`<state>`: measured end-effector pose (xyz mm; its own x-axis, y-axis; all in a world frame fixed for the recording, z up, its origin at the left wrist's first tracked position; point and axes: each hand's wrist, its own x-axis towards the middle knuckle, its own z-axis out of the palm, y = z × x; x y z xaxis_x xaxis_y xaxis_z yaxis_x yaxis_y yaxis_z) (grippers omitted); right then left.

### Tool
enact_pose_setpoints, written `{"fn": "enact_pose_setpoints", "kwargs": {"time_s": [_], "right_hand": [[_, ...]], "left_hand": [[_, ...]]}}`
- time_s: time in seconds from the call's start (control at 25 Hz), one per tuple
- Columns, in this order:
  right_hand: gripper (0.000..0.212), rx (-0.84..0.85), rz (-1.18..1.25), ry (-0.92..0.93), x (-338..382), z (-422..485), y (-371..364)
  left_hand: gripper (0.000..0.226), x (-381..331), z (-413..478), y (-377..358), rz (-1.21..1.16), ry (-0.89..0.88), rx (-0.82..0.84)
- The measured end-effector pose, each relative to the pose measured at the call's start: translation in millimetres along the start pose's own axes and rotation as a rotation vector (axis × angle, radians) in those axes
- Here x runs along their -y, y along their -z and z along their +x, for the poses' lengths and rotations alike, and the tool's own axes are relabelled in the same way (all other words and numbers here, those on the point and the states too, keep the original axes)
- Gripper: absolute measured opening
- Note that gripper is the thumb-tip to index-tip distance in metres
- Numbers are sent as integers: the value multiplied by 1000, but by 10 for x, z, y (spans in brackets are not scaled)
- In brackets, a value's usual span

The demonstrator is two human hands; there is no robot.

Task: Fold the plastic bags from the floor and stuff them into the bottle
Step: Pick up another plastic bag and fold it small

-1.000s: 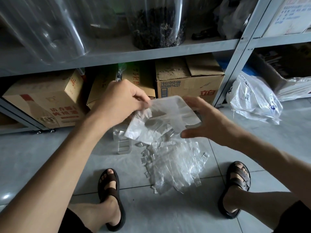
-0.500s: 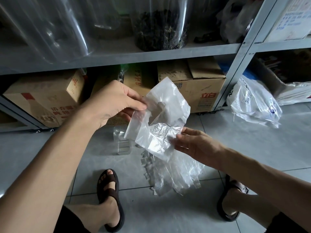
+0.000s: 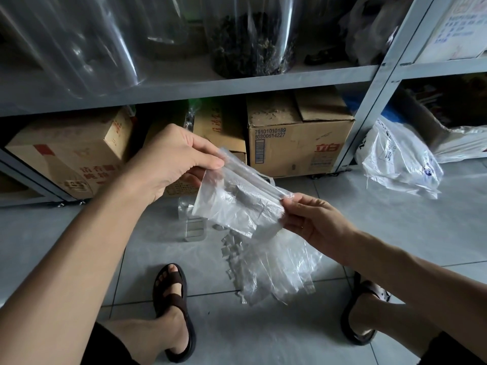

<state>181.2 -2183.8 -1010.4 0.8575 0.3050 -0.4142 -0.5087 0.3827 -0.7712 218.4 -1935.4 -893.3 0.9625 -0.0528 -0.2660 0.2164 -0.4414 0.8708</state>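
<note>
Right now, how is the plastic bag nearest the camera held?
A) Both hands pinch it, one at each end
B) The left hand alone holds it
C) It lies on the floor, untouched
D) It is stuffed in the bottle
A: the left hand pinches the upper left end of the plastic bag and the right hand pinches its right end, above the pile of bags on the floor.

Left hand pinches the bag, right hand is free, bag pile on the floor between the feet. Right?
No: the right hand pinches the bag too, opposite the left hand; the head view shows it. The pile lies as you say.
</note>
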Motion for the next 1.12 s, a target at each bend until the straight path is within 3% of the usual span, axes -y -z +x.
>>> {"fn": "enact_pose_setpoints", "kwargs": {"time_s": [0.28,0.48,0.6,0.76,0.92,1.04,1.12], "right_hand": [[15,-38,88,57,141,18,38],[19,15,-36,140,211,-30,77],[41,48,-279,206,236,-106,80],[45,-37,-386,235,250,-107,116],[35,-166,-563,370,334,-102,31],[18,-73,-629,460,412,-120,-97],[22,10,-698,464,416,-97,-142]], "left_hand": [[20,-12,0,0,-49,-213,0],[21,-51,-48,9,-48,-369,35],[23,0,-20,11,92,-435,-1],[31,28,-44,-78,320,-566,-80],[31,30,-61,-163,432,-703,-71],[43,67,-49,-240,588,-815,-76],[46,73,-63,-291,629,-869,-84]]}}
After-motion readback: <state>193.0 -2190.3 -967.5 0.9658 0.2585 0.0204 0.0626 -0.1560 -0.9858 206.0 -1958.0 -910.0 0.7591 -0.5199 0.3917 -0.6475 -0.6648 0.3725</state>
